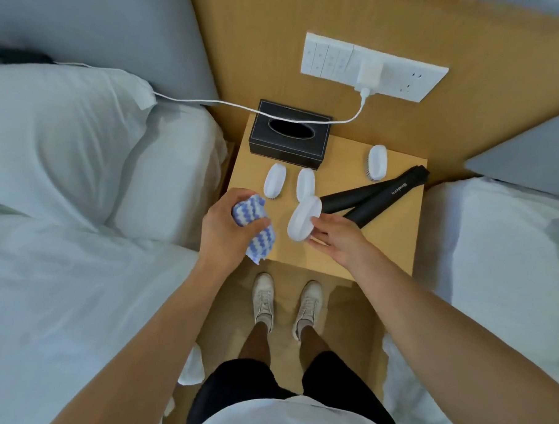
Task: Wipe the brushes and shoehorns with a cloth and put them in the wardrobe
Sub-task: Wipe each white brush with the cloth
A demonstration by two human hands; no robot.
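Note:
My left hand (228, 224) grips a bunched blue-and-white patterned cloth (255, 225) above the near left part of the wooden nightstand (389, 245). My right hand (336, 238) holds a white oval brush (302, 219) by its lower edge, tilted up just right of the cloth. On the nightstand lie three more white brushes: one at left (274, 180), one in the middle (305, 182) and one at the far right (377, 161). Two black shoehorns (378, 197) lie crossed on the right side.
A black tissue box (287, 138) stands at the nightstand's back, with a white charger cable (276, 110) running over it from the wall socket panel (374, 67) to the left bed. Beds with white linen flank both sides. My feet in white shoes (285, 303) stand before the nightstand.

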